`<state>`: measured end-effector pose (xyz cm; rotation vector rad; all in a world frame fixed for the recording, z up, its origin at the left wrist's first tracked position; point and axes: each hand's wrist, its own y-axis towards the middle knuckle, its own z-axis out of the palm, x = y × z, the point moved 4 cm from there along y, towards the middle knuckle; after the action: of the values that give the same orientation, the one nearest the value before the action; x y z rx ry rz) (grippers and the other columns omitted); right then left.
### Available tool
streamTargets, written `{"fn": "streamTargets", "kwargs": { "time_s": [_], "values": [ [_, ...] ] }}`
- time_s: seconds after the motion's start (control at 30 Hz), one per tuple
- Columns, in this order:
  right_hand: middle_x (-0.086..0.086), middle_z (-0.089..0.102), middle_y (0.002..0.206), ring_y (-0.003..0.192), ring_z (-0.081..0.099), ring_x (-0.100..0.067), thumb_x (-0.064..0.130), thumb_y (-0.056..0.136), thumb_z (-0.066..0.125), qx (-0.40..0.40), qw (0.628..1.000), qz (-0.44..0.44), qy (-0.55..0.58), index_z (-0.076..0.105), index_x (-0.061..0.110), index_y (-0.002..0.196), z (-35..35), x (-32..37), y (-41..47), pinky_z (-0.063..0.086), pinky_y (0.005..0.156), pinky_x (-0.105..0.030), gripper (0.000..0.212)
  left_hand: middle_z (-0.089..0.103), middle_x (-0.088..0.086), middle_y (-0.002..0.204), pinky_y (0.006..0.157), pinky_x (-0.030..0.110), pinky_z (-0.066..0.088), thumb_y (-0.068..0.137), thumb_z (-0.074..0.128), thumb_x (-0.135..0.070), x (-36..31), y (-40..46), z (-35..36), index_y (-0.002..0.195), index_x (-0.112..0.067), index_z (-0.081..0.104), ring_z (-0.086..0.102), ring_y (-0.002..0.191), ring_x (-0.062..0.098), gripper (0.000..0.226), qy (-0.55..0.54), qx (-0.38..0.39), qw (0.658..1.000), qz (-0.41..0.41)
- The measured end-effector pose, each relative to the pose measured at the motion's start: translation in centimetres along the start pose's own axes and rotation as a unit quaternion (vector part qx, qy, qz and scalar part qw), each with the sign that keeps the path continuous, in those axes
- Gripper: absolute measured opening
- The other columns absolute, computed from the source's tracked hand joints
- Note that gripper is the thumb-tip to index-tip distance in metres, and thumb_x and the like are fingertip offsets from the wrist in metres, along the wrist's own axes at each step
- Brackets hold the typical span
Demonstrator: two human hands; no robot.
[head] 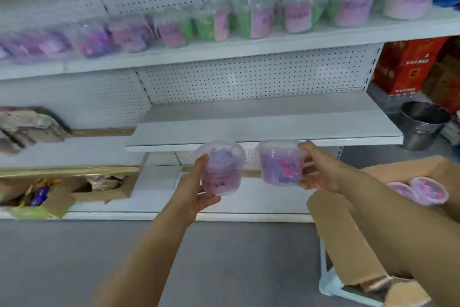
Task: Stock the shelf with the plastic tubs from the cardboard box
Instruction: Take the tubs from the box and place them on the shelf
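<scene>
1. Just below the middle shelf (263, 125), the left hand (196, 189) grips one purple-filled plastic tub (221, 169); the right hand (318, 169) grips another tub (280, 163).
2. Lift both over the shelf's front lip, then set them down upright, side by side.
3. Both forearms reach forward; the cardboard box (348, 232), right of the shelf, holds more tubs (420, 191).

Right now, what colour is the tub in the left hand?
Clear plastic tub with pinkish-purple contents and some blue on top; left hand grips it. Head view.
</scene>
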<state>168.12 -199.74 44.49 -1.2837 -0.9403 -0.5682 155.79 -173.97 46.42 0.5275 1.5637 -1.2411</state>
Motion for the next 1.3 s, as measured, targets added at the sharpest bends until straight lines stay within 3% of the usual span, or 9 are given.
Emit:
{"fn": "streamTargets", "kwargs": {
  "time_s": [0.1, 0.2, 0.3, 0.47, 0.57, 0.73, 0.97, 1.07, 1.3],
  "values": [
    [-0.019, 0.059, 0.091, 0.069, 0.060, -0.035, 0.048, 0.087, 0.053, 0.016, 1.000, -0.019, -0.017, 0.057, 0.007, 0.092, 4.4, 3.4, 0.2, 0.053, 0.064, -0.041, 0.041, 0.058, 0.004, 0.103, 0.086, 0.044, 0.055, 0.089, 0.054, -0.053, -1.5, 0.5, -4.3, 0.102, -0.023, 0.059, 0.063, 0.091, 0.028, 0.033, -0.015, -0.028, 0.999, 0.011],
    [-0.019, 0.056, 0.088, 0.057, 0.055, -0.031, 0.047, 0.089, 0.050, 0.046, 0.997, -0.045, -0.039, 0.057, 0.009, 0.091, 8.3, 6.6, 0.7, 0.049, 0.051, -0.032, 0.039, 0.057, 0.006, 0.102, 0.084, 0.044, 0.056, 0.088, 0.055, -0.053, -2.9, 1.6, -8.1, 0.108, -0.020, 0.058, 0.063, 0.089, 0.028, 0.038, -0.023, -0.040, 0.999, 0.006],
    [-0.020, 0.055, 0.086, 0.054, 0.053, -0.030, 0.047, 0.090, 0.048, 0.072, 0.994, -0.071, -0.051, 0.056, 0.007, 0.091, 12.2, 9.8, 1.9, 0.046, 0.050, -0.030, 0.041, 0.059, 0.010, 0.104, 0.081, 0.044, 0.057, 0.086, 0.057, -0.055, -5.0, 3.3, -11.6, 0.114, -0.017, 0.058, 0.064, 0.091, 0.030, 0.046, -0.027, -0.055, 0.998, 0.012],
    [-0.021, 0.055, 0.088, 0.055, 0.055, -0.030, 0.048, 0.089, 0.049, 0.101, 0.989, -0.106, -0.035, 0.053, 0.008, 0.096, 19.3, 15.6, 4.8, 0.047, 0.050, -0.031, 0.041, 0.063, 0.013, 0.098, 0.073, 0.039, 0.057, 0.083, 0.059, -0.058, -10.4, 7.3, -16.5, 0.101, -0.017, 0.061, 0.065, 0.084, 0.029, 0.045, -0.068, -0.079, 0.994, 0.035],
    [-0.021, 0.056, 0.087, 0.056, 0.056, -0.030, 0.050, 0.089, 0.049, 0.116, 0.986, -0.119, -0.029, 0.051, 0.010, 0.100, 23.5, 19.2, 6.6, 0.047, 0.050, -0.031, 0.042, 0.062, 0.012, 0.099, 0.068, 0.037, 0.057, 0.086, 0.055, -0.057, -14.5, 9.5, -19.5, 0.105, -0.018, 0.060, 0.064, 0.085, 0.030, 0.044, -0.068, -0.100, 0.990, 0.072],
    [-0.018, 0.055, 0.084, 0.058, 0.058, -0.031, 0.051, 0.086, 0.053, 0.141, 0.980, -0.143, -0.005, 0.051, 0.010, 0.105, 30.2, 24.3, 8.9, 0.048, 0.052, -0.032, 0.046, 0.060, 0.011, 0.096, 0.081, 0.045, 0.057, 0.088, 0.053, -0.057, -19.8, 11.8, -25.4, 0.104, -0.020, 0.061, 0.063, 0.085, 0.028, 0.041, -0.084, -0.138, 0.981, 0.108],
    [-0.016, 0.055, 0.088, 0.068, 0.058, -0.031, 0.048, 0.087, 0.055, 0.181, 0.970, -0.163, -0.013, 0.052, 0.009, 0.112, 39.7, 28.5, 10.3, 0.054, 0.061, -0.036, 0.046, 0.060, 0.010, 0.098, 0.079, 0.042, 0.057, 0.087, 0.054, -0.057, -24.6, 14.6, -33.4, 0.108, -0.018, 0.060, 0.063, 0.084, 0.028, 0.045, -0.106, -0.166, 0.969, 0.152],
    [-0.014, 0.052, 0.091, 0.071, 0.057, -0.029, 0.045, 0.088, 0.055, 0.191, 0.964, -0.182, -0.019, 0.053, 0.012, 0.104, 44.0, 29.7, 10.8, 0.053, 0.060, -0.036, 0.037, 0.060, 0.012, 0.093, 0.083, 0.043, 0.055, 0.088, 0.054, -0.054, -26.2, 16.4, -37.1, 0.103, -0.017, 0.059, 0.062, 0.081, 0.029, 0.040, -0.116, -0.176, 0.963, 0.168],
    [-0.011, 0.057, 0.092, 0.082, 0.059, -0.030, 0.039, 0.089, 0.056, 0.192, 0.960, -0.204, -0.019, 0.058, 0.014, 0.094, 56.3, 32.0, 12.8, 0.054, 0.073, -0.041, 0.025, 0.058, 0.014, 0.097, 0.080, 0.042, 0.057, 0.084, 0.059, -0.057, -30.7, 21.5, -48.0, 0.124, -0.017, 0.053, 0.063, 0.082, 0.030, 0.057, -0.116, -0.172, 0.963, 0.173]
  ]
}}
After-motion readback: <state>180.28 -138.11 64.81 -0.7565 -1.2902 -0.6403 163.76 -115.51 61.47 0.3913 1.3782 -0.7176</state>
